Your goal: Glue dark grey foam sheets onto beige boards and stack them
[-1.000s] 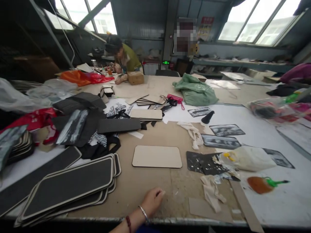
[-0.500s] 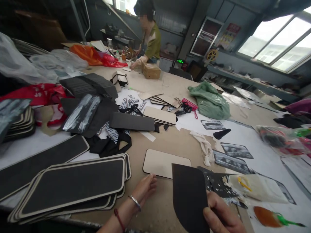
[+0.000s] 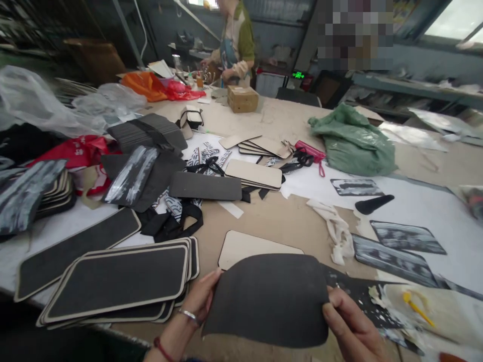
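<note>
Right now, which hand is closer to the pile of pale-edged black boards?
Left. The left hand is just right of the pile, holding the black sheet; the right hand is farther away, at the sheet's right edge.

Window [image 3: 455, 25]: blown-out white, far ahead and right of the fingers [image 3: 341, 301]
Bench [image 3: 285, 116]: soft daylight, faint shadows
Wall [image 3: 279, 30]: dim behind the bench
Sign [image 3: 298, 75]: glowing green
Green bag [image 3: 354, 141]: small glossy highlights
Shelf [image 3: 407, 82]: blurred, stretched toward the frame edge
Patch [image 3: 354, 32]: blocky pixels, far beyond the fingers
Sheet [image 3: 267, 296]: evenly dark, fairly sharp
</note>
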Demonstrator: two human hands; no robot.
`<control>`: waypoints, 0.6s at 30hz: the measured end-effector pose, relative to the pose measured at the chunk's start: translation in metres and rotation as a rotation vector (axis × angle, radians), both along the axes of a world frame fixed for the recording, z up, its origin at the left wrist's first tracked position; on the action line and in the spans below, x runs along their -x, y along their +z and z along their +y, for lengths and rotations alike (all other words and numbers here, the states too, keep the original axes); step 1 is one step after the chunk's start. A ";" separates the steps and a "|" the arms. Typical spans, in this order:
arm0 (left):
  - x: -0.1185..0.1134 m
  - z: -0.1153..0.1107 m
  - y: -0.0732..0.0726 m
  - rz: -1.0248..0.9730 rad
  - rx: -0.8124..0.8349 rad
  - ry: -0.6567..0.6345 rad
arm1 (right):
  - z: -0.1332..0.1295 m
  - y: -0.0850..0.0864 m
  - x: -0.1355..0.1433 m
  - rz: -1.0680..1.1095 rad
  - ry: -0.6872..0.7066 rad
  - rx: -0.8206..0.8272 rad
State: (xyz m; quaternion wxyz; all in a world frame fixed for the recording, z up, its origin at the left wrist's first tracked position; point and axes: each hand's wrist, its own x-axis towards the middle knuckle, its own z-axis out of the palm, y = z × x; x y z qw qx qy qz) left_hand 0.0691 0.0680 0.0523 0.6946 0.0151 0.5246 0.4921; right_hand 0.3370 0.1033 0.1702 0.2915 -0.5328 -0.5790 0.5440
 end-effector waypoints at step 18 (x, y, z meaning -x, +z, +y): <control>0.012 0.124 -0.040 1.571 -0.232 -0.528 | 0.044 -0.148 -0.035 -0.737 -0.229 0.050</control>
